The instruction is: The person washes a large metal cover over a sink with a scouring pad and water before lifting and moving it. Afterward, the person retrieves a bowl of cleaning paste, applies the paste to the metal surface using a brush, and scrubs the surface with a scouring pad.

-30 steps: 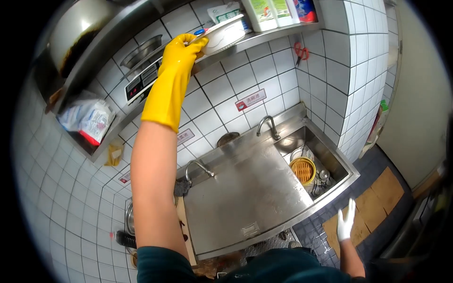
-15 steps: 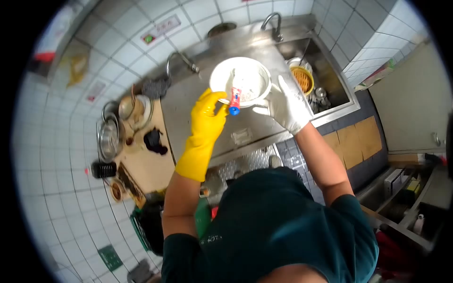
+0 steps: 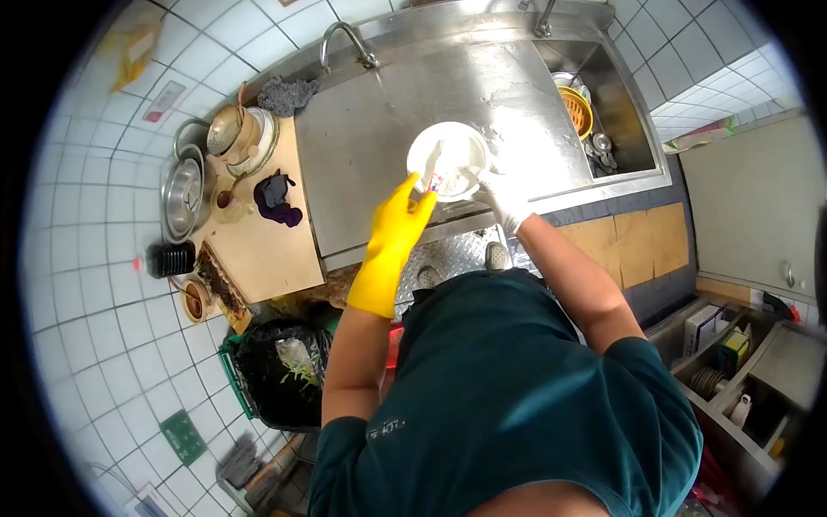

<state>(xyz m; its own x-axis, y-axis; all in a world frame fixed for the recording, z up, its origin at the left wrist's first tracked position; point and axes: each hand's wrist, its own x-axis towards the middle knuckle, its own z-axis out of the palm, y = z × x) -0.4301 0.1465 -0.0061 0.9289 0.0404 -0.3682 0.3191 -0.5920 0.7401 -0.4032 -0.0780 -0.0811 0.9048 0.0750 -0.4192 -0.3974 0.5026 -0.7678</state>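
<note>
A round white bowl (image 3: 422, 159) is held over the steel worktop (image 3: 362, 129). Inside it lies a white tube (image 3: 437, 177) with a red and blue end, along with some whitish contents. My left hand (image 3: 401, 226), in a long yellow rubber glove, is at the bowl's near left side, thumb and fingers apart, beside the tube's end. On the right, my right hand (image 3: 504, 198), in a thin white glove, has its fingers closed on the bowl's rim.
Right of the worktop, a sink (image 3: 633, 129) holds a yellow-rimmed basket (image 3: 575, 112) and dishes. Pots and a dark cloth (image 3: 276, 200) stand on a wooden board (image 3: 276, 250) at left. Below is a black-lined bin (image 3: 280, 375). A faucet (image 3: 349, 43) rises behind.
The bowl came down from the shelf to the worktop between my hands. Since the middle frame, the tube has dropped deeper into the bowl, and my right hand has closed on the rim.
</note>
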